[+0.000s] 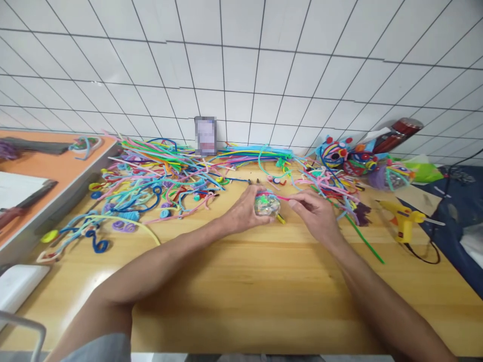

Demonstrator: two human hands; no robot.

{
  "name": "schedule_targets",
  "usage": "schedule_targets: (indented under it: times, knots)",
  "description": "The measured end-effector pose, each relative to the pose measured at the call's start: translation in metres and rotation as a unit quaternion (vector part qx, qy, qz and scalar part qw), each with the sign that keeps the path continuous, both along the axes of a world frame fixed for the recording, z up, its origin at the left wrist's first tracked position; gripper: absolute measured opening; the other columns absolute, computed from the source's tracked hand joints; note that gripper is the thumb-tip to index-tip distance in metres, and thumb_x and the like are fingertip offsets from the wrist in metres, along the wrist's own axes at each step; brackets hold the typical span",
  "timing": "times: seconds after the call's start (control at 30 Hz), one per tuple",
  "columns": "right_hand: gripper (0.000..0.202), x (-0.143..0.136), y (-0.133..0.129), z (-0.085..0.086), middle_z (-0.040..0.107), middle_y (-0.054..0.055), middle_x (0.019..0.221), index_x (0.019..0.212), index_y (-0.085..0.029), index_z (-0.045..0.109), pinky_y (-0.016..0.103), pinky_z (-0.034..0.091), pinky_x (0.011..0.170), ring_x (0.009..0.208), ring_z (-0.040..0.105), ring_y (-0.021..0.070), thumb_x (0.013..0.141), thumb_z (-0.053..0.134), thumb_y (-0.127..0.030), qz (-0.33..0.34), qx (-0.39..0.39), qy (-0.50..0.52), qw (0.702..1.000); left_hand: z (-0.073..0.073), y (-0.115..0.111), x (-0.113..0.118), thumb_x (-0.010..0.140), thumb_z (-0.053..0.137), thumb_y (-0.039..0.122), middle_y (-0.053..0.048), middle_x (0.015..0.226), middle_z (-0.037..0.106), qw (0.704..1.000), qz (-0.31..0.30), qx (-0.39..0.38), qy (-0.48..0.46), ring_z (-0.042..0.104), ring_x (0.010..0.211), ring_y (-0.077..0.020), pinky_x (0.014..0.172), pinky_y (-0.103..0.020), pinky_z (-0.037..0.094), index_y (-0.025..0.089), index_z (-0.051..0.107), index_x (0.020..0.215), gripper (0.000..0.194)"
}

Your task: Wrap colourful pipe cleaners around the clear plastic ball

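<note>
My left hand (245, 210) is wrapped round the side of a small clear ball (267, 205) with green and blue bits on it, held just over the wooden table. A pink pipe cleaner (282, 198) runs from the top of the ball to my right hand (315, 211), which pinches its end between thumb and fingers. Below the ball, a short yellow piece (280, 218) pokes out; its kind is hard to make out. Close behind the left hand lie two small dark tips (253, 181) of some tool partly hidden by the hand.
Tangled pipe cleaners (143, 186) cover the table's left and back. A phone (206, 136) leans on the tiled wall. Decorated balls (339, 156) stand at the back right, with more pipe cleaners (332, 183) before them. A yellow glue gun (405, 221) with a cord stands at the right edge.
</note>
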State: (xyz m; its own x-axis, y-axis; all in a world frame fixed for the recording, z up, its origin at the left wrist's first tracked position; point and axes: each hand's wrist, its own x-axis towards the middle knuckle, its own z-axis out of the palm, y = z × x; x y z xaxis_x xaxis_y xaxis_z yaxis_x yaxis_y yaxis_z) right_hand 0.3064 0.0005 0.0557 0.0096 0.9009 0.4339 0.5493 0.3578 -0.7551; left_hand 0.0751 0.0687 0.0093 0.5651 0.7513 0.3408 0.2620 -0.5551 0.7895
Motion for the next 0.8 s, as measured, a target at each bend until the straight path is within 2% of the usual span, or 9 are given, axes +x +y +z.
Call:
schedule_targets:
  times: [0.2,0.37,0.53,0.63,0.8]
  knots:
    - [0.009,-0.008,-0.001,-0.003,0.071,0.001,0.078,0.086,-0.025,0.080,0.031,0.046,0.064,0.070,0.062,0.0170,0.092,0.075,-0.030,0.006,0.001,-0.025,1.000,-0.025,-0.014,0.002,0.073,0.096,0.040,-0.019,0.151,0.051,0.997,0.011,0.059,-0.051,0.052,0.148,-0.0380,0.124,-0.058,0.046,0.024,0.044,0.144,0.090]
    - [0.008,-0.013,-0.001,-0.005,0.073,0.002,0.081,0.085,-0.026,0.077,0.032,0.049,0.065,0.073,0.065,0.0182,0.092,0.075,-0.027,0.020,0.003,-0.052,0.998,-0.033,-0.017,0.000,0.073,0.097,0.042,-0.020,0.155,0.048,0.995,0.008,0.082,-0.057,0.048,0.152,-0.0396,0.125,-0.061,0.046,0.025,0.042,0.147,0.094]
    - [0.008,-0.015,0.000,-0.011,0.074,0.003,0.083,0.086,-0.026,0.077,0.033,0.051,0.066,0.075,0.067,0.0191,0.093,0.074,-0.027,0.022,0.001,-0.051,0.998,-0.027,-0.020,-0.003,0.076,0.094,0.050,-0.021,0.158,0.046,0.996,-0.008,0.073,-0.048,0.044,0.155,-0.0402,0.125,-0.063,0.044,0.026,0.042,0.147,0.092]
    - [0.008,-0.016,0.000,-0.011,0.074,0.002,0.083,0.086,-0.026,0.077,0.033,0.049,0.065,0.074,0.066,0.0185,0.093,0.074,-0.026,0.023,0.011,-0.051,0.998,-0.019,-0.024,-0.006,0.089,0.082,0.052,-0.022,0.158,0.046,0.997,-0.019,0.063,-0.048,0.043,0.157,-0.0384,0.125,-0.061,0.045,0.024,0.043,0.147,0.075]
    - [0.010,-0.018,-0.001,-0.010,0.073,0.002,0.081,0.084,-0.025,0.076,0.031,0.048,0.064,0.073,0.064,0.0173,0.094,0.073,-0.023,0.034,0.022,-0.061,0.997,-0.006,-0.030,-0.010,0.104,0.061,0.041,-0.021,0.158,0.047,0.998,-0.022,0.039,-0.033,0.042,0.157,-0.0348,0.128,-0.059,0.041,0.024,0.045,0.144,0.047]
